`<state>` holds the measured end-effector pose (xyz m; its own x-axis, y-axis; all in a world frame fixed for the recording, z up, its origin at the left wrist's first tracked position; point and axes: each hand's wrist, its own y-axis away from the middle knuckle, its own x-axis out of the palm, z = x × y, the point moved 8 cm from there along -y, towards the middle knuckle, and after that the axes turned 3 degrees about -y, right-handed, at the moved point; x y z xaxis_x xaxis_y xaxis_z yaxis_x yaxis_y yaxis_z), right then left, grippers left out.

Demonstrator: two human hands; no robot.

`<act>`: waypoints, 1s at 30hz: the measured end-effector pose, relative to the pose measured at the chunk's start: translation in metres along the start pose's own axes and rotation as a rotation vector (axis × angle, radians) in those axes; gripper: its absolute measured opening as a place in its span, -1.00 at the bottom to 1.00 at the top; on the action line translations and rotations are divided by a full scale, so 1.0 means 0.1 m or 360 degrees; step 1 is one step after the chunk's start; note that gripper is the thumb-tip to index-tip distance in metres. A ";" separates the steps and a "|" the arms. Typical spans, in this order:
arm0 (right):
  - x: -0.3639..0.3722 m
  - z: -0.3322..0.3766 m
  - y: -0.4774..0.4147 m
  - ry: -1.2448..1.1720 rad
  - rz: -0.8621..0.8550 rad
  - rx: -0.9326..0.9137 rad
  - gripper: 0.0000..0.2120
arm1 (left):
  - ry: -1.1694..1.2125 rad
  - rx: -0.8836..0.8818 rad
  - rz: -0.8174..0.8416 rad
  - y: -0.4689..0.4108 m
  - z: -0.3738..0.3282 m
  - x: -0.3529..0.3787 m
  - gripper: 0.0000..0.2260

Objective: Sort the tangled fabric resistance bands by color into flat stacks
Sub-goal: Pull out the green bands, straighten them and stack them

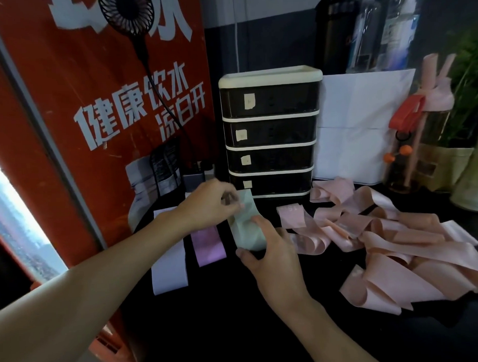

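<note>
Pink bands point(397, 245): sprawled in a tangled heap over the right of the black bench point(224, 330). Stood behind them, 4-drawer unit point(268, 131). Lay flat, side by side at left: white band point(169, 267), purple band point(209, 245). Gripped just right of those, green band point(248, 234): left hand point(206, 203) fingers pinched its far end, right hand point(276, 260) fingers curled round its near end.

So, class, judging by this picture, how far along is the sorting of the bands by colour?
Done: a pale lavender band and a purple band lie flat side by side on the dark table. In hand: the left hand and right hand hold a green band by its ends, beside the purple one. Left: the pink bands, a tangled heap to the right.
</note>
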<state>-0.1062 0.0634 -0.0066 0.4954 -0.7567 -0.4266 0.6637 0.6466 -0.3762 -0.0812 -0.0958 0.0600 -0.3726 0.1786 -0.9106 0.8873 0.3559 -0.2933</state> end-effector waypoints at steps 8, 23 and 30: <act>-0.01 -0.09 -0.04 -0.0007 -0.0043 0.0041 -0.32 | 0.0234 -0.0111 0.0133 0.09 0.11 0.13 -0.74; -0.14 -0.01 -0.01 0.0491 -0.0189 0.0016 -0.47 | -0.0066 0.0027 0.0316 0.12 0.09 0.19 -0.44; -0.15 -0.07 -0.04 0.0442 -0.0143 0.0038 -0.46 | -0.0178 0.0008 0.0477 0.12 0.10 0.20 -0.19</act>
<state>-0.1206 0.0733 -0.0047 0.2638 -0.7531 -0.6027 0.7126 0.5733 -0.4044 -0.0752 -0.0973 0.0357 -0.0623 0.1728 -0.9830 0.9545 0.2981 -0.0081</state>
